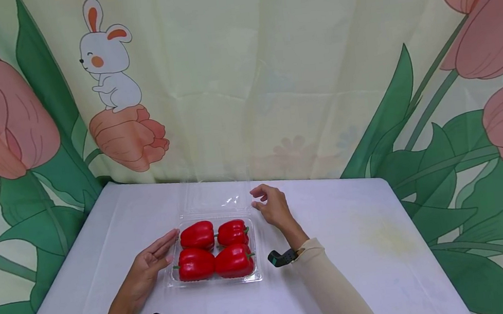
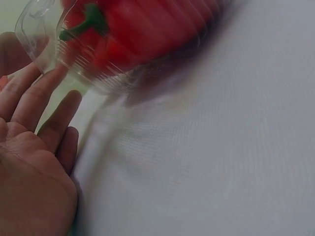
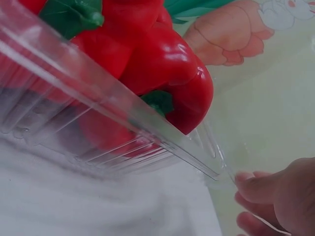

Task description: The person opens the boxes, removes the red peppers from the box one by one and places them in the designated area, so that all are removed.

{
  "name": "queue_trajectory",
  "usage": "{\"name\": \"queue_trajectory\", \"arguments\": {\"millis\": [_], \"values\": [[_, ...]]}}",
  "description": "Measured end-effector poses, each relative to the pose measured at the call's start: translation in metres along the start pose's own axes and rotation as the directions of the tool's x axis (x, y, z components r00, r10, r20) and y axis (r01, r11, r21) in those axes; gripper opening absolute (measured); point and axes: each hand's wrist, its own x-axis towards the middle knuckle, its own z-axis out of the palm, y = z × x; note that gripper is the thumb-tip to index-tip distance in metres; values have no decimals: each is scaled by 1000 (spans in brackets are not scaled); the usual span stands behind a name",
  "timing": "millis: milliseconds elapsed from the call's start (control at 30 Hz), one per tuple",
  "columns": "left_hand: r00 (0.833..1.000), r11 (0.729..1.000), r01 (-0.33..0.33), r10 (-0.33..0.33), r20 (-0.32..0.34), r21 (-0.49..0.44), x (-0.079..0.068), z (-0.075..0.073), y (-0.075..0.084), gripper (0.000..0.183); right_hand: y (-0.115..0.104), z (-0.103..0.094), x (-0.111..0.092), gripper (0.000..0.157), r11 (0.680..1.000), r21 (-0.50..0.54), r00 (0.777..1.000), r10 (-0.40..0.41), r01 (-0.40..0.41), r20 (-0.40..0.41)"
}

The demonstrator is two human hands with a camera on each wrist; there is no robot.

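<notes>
A clear plastic clamshell box (image 1: pixel 252 277) sits on the table with its lid (image 1: pixel 214 197) swung back at the far side. In it lie several red bell peppers (image 1: pixel 234 261) with green stems, in two rows. My left hand (image 1: pixel 145 267) is at the box's left side, fingers extended; in the left wrist view the fingers (image 2: pixel 37 98) touch the clear plastic near a corner. My right hand (image 1: pixel 273 206) is at the lid's right edge. In the right wrist view, its thumb and fingers (image 3: pixel 261 189) pinch that thin edge.
A white cloth covers the table (image 1: pixel 362 268). Behind it hangs a curtain (image 1: pixel 306 68) printed with tulips and a white rabbit. Both wrists wear black straps with small devices.
</notes>
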Motion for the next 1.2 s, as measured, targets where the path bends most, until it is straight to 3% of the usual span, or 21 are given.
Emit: {"name": "queue_trajectory", "arguments": {"millis": [333,667,1033,1200], "values": [[1000,1000,16,-16,6,-15,0,0,0,71,-3,-2,-6,36,999,0,998,42,-42,-37],[1000,999,26,-26,7,-21,1,0,2,71,-17,-10,-24,47,996,57,992,-61,68,-114],[1000,1000,8,-8,15,-21,0,0,2,70,-31,-10,-61,65,981,133,990,-134,138,-44],[1000,999,0,1,21,-35,-1,-1,2,69,-32,-5,-80,73,979,154,991,-131,130,-2]]}}
